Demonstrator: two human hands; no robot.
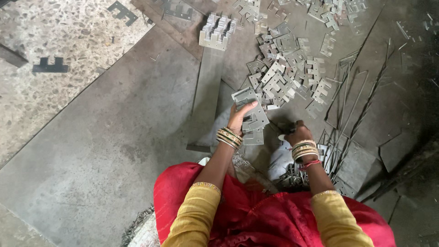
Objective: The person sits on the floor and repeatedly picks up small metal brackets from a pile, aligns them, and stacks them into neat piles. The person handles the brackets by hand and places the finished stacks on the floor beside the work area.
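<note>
Left hand grips small stack of notched metal plates over floor. Right hand closed, low beside loose plate pile; contents unclear. Step looks like gathering; next plate needs notches aligned.

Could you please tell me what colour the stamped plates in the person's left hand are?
The stamped plates are dull grey metal, best seen in the head view.
</note>
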